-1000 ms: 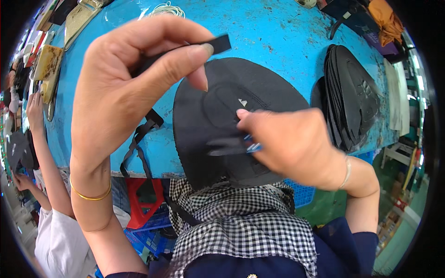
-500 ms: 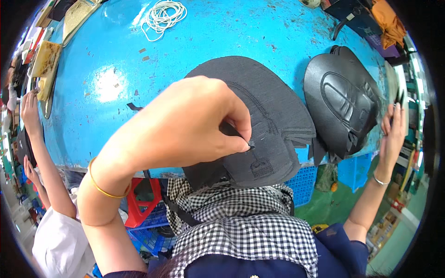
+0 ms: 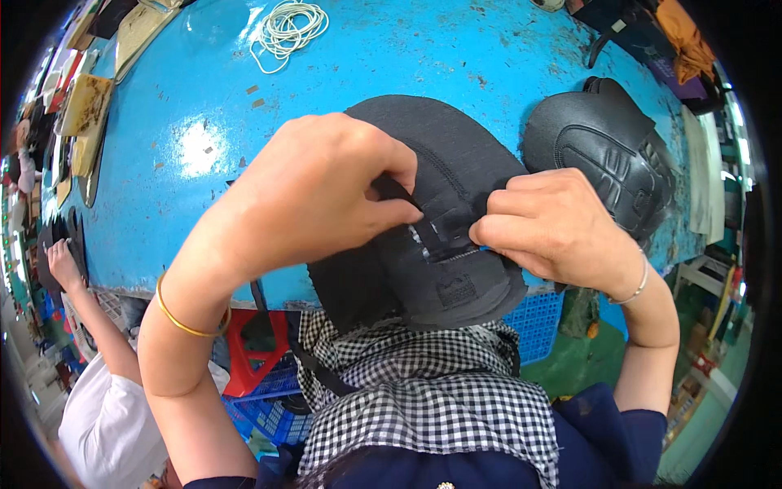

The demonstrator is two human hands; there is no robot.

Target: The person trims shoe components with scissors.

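A dark grey fabric panel (image 3: 440, 163), rounded at the far end, lies on the blue table (image 3: 204, 106) and hangs over its near edge. My left hand (image 3: 318, 191) pinches a black strap (image 3: 399, 194) at a slot in the middle of the panel. My right hand (image 3: 554, 228) presses and grips the panel's right edge beside the slot. Both hands nearly touch over the panel.
A stack of black moulded panels (image 3: 603, 155) sits to the right. A coil of white cord (image 3: 289, 28) lies at the far side. Another person in white (image 3: 98, 407) works at the lower left. Blue and red crates (image 3: 261, 367) stand under the table.
My right hand has come back from the far right onto the panel's edge. My left hand stays on the strap at the slot. Earlier still, the left hand held the strap up high.
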